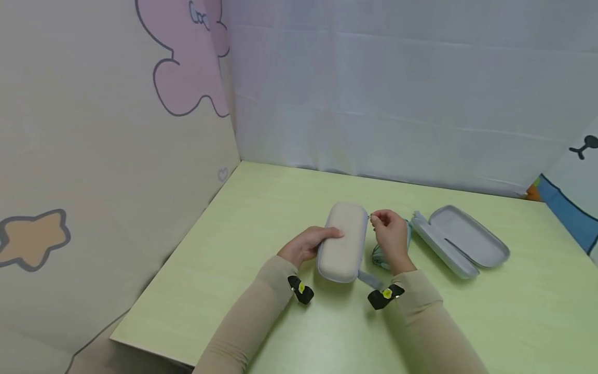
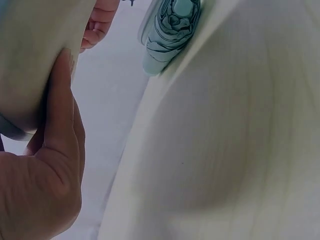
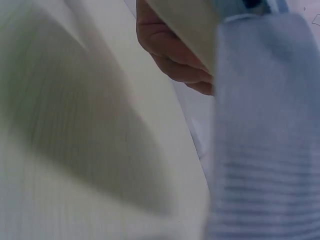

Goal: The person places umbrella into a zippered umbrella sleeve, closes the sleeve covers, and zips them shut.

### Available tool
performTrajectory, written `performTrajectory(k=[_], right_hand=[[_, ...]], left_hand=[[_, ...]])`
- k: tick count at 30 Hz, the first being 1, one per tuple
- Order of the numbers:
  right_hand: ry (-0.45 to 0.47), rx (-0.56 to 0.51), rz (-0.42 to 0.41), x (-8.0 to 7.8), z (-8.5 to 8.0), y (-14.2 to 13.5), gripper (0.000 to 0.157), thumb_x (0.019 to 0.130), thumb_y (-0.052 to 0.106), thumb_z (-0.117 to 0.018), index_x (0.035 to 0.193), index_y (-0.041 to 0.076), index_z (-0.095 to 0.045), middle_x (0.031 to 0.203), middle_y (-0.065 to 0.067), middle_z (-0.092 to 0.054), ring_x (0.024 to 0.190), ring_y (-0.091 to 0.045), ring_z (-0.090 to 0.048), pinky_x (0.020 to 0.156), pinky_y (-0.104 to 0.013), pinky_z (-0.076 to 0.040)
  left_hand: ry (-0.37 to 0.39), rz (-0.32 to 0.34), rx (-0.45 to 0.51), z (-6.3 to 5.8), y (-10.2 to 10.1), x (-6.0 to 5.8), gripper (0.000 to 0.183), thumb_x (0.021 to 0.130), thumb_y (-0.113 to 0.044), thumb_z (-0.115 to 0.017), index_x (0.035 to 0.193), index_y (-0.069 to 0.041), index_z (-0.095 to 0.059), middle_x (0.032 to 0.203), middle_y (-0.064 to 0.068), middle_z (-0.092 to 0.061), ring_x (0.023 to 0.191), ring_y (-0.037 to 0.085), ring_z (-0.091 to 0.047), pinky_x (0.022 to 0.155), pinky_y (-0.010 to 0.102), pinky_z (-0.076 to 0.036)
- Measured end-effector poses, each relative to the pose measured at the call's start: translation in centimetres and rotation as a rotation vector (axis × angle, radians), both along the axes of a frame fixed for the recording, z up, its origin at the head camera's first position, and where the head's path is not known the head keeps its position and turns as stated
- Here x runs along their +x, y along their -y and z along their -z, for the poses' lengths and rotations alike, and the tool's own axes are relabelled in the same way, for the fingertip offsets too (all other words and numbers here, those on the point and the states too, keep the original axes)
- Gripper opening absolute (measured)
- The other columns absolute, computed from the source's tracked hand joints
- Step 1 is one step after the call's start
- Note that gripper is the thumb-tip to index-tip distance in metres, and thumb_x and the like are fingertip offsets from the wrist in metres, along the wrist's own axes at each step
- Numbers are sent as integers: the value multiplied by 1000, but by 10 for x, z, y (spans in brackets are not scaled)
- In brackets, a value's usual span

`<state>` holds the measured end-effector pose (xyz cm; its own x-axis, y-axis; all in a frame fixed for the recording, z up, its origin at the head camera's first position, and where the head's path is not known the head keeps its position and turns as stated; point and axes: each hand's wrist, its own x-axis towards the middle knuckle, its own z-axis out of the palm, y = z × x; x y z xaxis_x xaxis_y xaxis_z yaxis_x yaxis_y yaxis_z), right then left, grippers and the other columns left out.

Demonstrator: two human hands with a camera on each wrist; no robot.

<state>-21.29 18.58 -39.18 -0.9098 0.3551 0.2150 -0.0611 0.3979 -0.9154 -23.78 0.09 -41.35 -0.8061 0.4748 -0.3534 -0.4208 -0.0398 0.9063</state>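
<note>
A cream zippered hard case (image 1: 343,244) with a grey-blue edge is held up over the table, tilted. My left hand (image 1: 308,244) grips its left side, thumb on the top face; in the left wrist view that hand (image 2: 45,185) wraps the case from below. At the upper right corner, my right hand (image 1: 391,234) pinches the small zipper pull (image 1: 369,216). A grey-blue wrist strap (image 1: 370,279) hangs from the lower right of the case and fills much of the right wrist view (image 3: 265,115).
Behind my right hand lies a folded teal umbrella (image 2: 172,37), partly hidden in the head view. Further right, an open grey hard case (image 1: 472,236) with a thin dark strip inside lies on the pale yellow-green table (image 1: 224,259). White sheeting (image 1: 397,93) stands along the back edge.
</note>
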Motion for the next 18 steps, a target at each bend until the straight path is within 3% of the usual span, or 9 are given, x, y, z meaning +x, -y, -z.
performTrajectory(k=[6, 18], right_hand=[[29, -13, -11, 1, -1, -1, 12, 91, 5, -57, 94, -5, -63, 84, -14, -62, 74, -24, -57, 58, -16, -44], [33, -31, 18, 1, -3, -4, 12, 92, 6, -57, 95, -3, -63, 85, -13, -61, 77, -26, -57, 59, -15, -44]], left_hand=[[14, -3, -4, 5, 0, 0, 53, 78, -26, -67, 118, 6, -53, 99, 14, -64, 85, 24, -63, 76, 37, -52], [-25, 73, -6, 2, 0, 2, 48, 78, -21, -65, 114, 8, -54, 95, 13, -64, 83, 23, -63, 76, 36, -51]])
